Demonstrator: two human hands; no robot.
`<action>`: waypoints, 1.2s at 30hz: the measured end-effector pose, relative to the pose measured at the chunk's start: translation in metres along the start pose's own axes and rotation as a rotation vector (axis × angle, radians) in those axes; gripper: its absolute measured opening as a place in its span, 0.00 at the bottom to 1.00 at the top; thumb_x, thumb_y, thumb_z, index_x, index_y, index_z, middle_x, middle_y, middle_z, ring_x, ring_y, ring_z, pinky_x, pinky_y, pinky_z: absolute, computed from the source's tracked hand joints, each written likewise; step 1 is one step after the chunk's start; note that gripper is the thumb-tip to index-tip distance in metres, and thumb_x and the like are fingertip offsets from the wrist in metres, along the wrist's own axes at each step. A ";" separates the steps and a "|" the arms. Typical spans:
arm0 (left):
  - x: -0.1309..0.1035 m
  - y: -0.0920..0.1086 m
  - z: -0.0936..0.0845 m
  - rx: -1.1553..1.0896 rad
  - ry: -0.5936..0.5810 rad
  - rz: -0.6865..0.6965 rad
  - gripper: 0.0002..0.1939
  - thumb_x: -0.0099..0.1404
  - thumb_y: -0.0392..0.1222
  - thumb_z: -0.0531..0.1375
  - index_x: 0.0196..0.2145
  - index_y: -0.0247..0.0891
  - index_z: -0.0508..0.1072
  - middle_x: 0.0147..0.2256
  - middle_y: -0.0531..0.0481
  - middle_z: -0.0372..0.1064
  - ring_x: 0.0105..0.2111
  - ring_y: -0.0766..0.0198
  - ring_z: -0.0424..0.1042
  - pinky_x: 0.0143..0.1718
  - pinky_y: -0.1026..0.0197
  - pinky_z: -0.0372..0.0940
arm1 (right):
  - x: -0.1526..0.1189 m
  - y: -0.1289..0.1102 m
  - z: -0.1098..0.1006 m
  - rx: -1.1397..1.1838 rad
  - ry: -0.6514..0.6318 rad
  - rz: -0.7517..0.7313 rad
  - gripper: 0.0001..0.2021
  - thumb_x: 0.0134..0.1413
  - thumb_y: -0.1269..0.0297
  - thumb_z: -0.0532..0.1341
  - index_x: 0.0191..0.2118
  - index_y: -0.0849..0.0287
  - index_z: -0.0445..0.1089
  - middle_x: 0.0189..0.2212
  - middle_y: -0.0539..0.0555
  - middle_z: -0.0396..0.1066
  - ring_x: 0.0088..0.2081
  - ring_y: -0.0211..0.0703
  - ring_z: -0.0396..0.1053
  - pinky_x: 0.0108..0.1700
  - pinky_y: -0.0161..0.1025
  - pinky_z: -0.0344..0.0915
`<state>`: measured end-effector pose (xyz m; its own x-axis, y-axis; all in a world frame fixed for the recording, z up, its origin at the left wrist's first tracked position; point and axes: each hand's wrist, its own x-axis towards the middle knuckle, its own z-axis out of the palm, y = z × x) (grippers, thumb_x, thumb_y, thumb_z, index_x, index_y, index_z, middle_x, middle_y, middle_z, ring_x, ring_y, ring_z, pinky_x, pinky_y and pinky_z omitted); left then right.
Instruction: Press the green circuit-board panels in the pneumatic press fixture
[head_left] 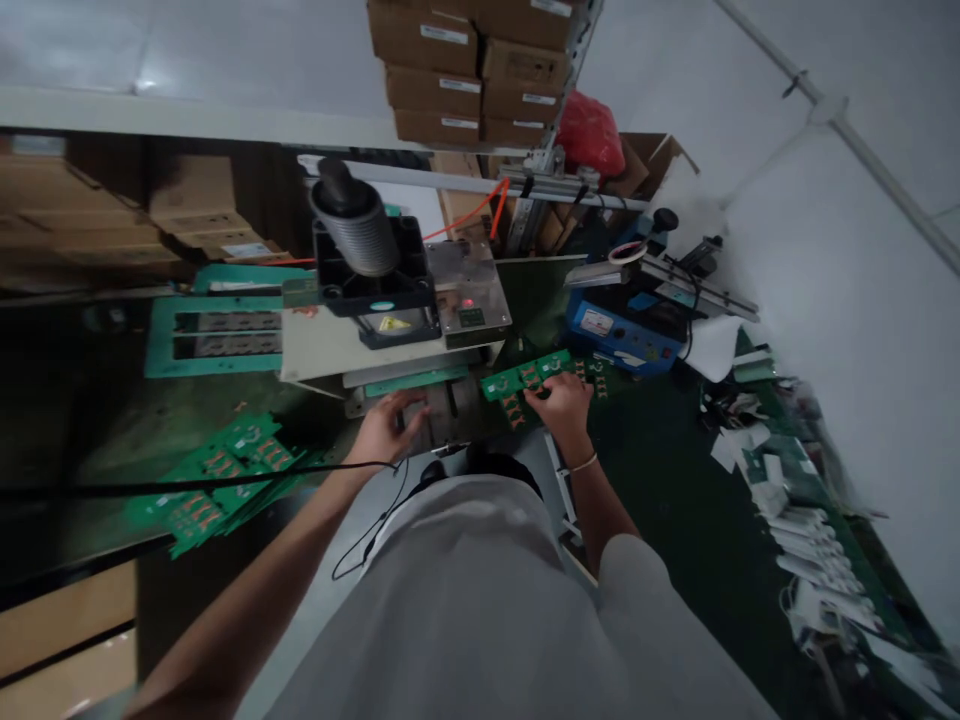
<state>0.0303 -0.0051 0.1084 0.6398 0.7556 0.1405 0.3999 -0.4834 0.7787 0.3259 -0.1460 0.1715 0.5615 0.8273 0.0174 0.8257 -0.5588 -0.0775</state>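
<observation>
At the front of the bench press [375,290], my left hand [384,430] reaches over the metal base plate [439,412]. Its thumb and fingers are apart, and nothing shows between them. A green strip [420,380] lies under the press, just beyond those fingers. To the right, my right hand [566,408] has its thumb and fingers on a green circuit board panel [501,385] with copper-coloured marks. Part of that panel is hidden under the hand, and more boards lie around it. A fanned stack of similar circuit boards [225,465] rests on the left of the bench.
A black cable [202,483] crosses above the left stack. Behind stand a control box [471,300] and a teal frame [161,340]. A blue machine [619,325] is at the right. Cardboard boxes [435,85] fill the shelf; white parts [817,550] lie at far right.
</observation>
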 end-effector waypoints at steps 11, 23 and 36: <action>0.046 0.051 0.005 -0.258 -0.248 -0.040 0.21 0.65 0.58 0.61 0.34 0.35 0.79 0.30 0.46 0.78 0.30 0.61 0.74 0.31 0.62 0.66 | -0.055 -0.087 -0.035 -0.034 -0.152 -0.383 0.18 0.66 0.47 0.61 0.39 0.57 0.77 0.42 0.60 0.73 0.50 0.57 0.64 0.52 0.50 0.53; 0.027 0.050 0.012 -0.311 -0.242 -0.038 0.21 0.63 0.59 0.62 0.34 0.35 0.78 0.33 0.46 0.77 0.32 0.59 0.74 0.34 0.60 0.67 | -0.075 -0.086 -0.028 -0.032 -0.080 -0.407 0.17 0.63 0.49 0.64 0.35 0.59 0.76 0.39 0.58 0.73 0.47 0.54 0.65 0.50 0.48 0.53; -0.028 -0.060 0.045 0.432 -0.481 -0.066 0.48 0.60 0.50 0.69 0.73 0.36 0.57 0.73 0.31 0.50 0.71 0.34 0.51 0.67 0.37 0.56 | -0.078 -0.032 0.001 0.094 0.061 -0.274 0.14 0.58 0.52 0.67 0.31 0.58 0.74 0.32 0.56 0.75 0.43 0.50 0.69 0.48 0.45 0.54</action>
<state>0.0180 -0.0171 0.0298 0.7872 0.5559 -0.2671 0.6124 -0.6528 0.4459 0.2551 -0.1926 0.1714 0.3229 0.9400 0.1098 0.9399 -0.3048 -0.1540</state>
